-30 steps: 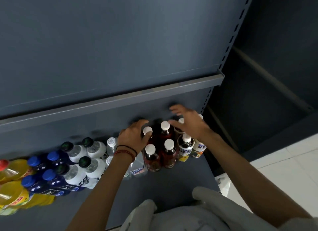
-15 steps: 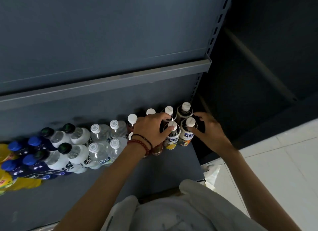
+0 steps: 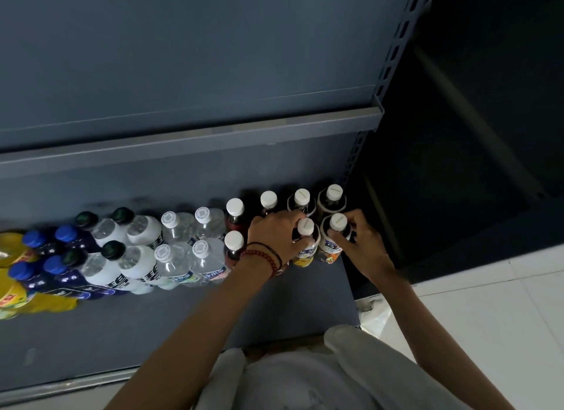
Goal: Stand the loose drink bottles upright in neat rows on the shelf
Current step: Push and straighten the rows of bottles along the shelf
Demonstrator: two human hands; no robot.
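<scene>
Drink bottles stand upright in two rows along the back of the grey shelf (image 3: pixel 171 324). At the right end are white-capped bottles. My left hand (image 3: pixel 276 234), with bead bracelets on the wrist, grips a front-row white-capped bottle (image 3: pixel 306 244) with a yellow-orange label. My right hand (image 3: pixel 360 244) pinches the neighbouring bottle (image 3: pixel 335 238) at the shelf's right end. Two white-capped bottles (image 3: pixel 332 199) stand behind them. Dark red bottles (image 3: pixel 234 223) stand just left of my left hand.
Further left stand clear water bottles (image 3: pixel 183 251), white bottles with black caps (image 3: pixel 131 257), blue-capped dark bottles (image 3: pixel 52 266) and yellow bottles (image 3: pixel 12 287). An upper shelf edge (image 3: pixel 189 141) overhangs the rows. A slotted upright (image 3: pixel 354 156) bounds the right side; white floor tiles (image 3: pixel 488 302) lie beyond.
Both hands came down from hovering over the caps and closed on the two front right bottles. The view shifted so the rows sit further right.
</scene>
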